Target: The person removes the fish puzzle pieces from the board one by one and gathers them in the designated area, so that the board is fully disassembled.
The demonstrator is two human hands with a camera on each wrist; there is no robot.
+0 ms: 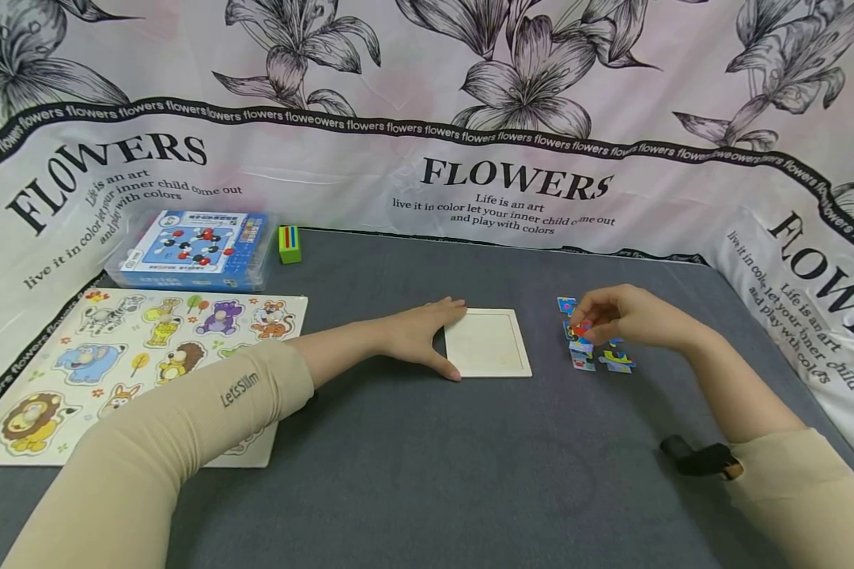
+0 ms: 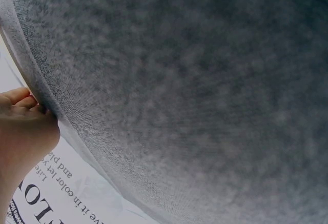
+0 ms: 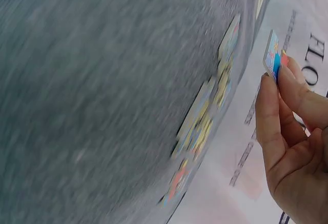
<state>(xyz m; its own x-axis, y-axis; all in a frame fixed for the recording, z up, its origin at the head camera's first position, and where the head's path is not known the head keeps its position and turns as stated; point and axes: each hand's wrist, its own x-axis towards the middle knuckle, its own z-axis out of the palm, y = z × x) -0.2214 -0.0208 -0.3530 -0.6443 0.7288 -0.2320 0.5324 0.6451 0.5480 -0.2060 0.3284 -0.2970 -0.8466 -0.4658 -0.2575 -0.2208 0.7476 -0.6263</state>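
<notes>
Near the middle of the table lies a cream puzzle tray [image 1: 489,343] with a raised rim and nothing in it. My left hand [image 1: 421,336] rests at its left side, thumb by the near corner and fingers by the far corner. My right hand [image 1: 629,318] pinches a small jigsaw piece [image 3: 272,55] between thumb and fingertips, above the table. Blue, red and white show on that piece. Several colourful jigsaw pieces [image 1: 617,362] lie beneath and beside the right hand, partly hidden by it. In the left wrist view, the left hand [image 2: 25,131] shows only at the edge.
To the left lies a large animal puzzle board [image 1: 142,371], partly under the left forearm. Behind it stands a clear plastic box [image 1: 192,249] with a blue molecule-model label, beside a small green block [image 1: 289,245] with coloured stripes. A flower-printed cloth [image 1: 505,197] rises behind the grey table.
</notes>
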